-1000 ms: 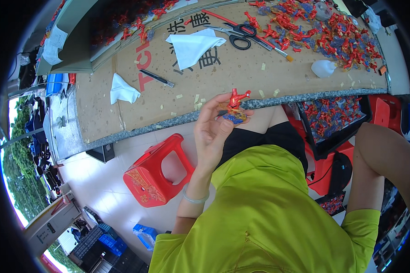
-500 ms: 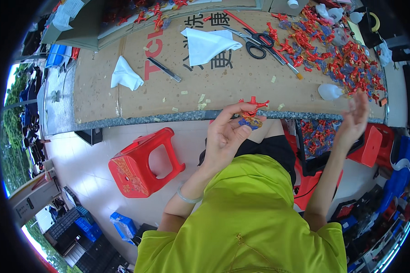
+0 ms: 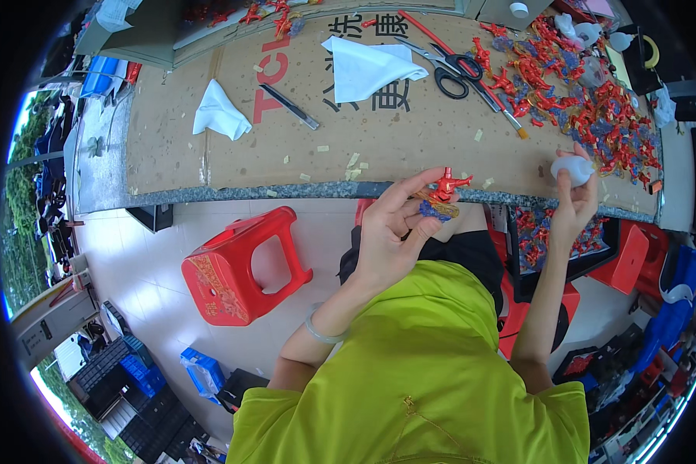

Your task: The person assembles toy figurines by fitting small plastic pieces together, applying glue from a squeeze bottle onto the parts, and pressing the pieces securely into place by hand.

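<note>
My left hand (image 3: pixel 390 236) pinches a small figurine (image 3: pixel 445 188) between thumb and fingers at the table's near edge. The figurine is glossy red on top, with amber and clear blue parts below. To the right, my right hand (image 3: pixel 574 207) has its thumb and fingers around a small white squeeze bottle (image 3: pixel 571 168), which is tipped with its narrow end toward the right. Beyond that bottle spreads a large heap of similar figurines (image 3: pixel 607 127) in red, amber and blue.
On the cardboard-covered table (image 3: pixel 170 162) lie two white cloths (image 3: pixel 375 69), a craft knife (image 3: pixel 290 106), black-handled scissors (image 3: pixel 455 73) and a brush (image 3: pixel 509 116). An open box (image 3: pixel 143 46) stands at the back left. Near my legs are a black crate (image 3: pixel 526 282) of figurines and a red stool (image 3: pixel 243 267).
My right hand, open half a second ago, has moved left and closed on the white bottle. My left hand still holds the figurine, turned slightly. The view has shifted a little.
</note>
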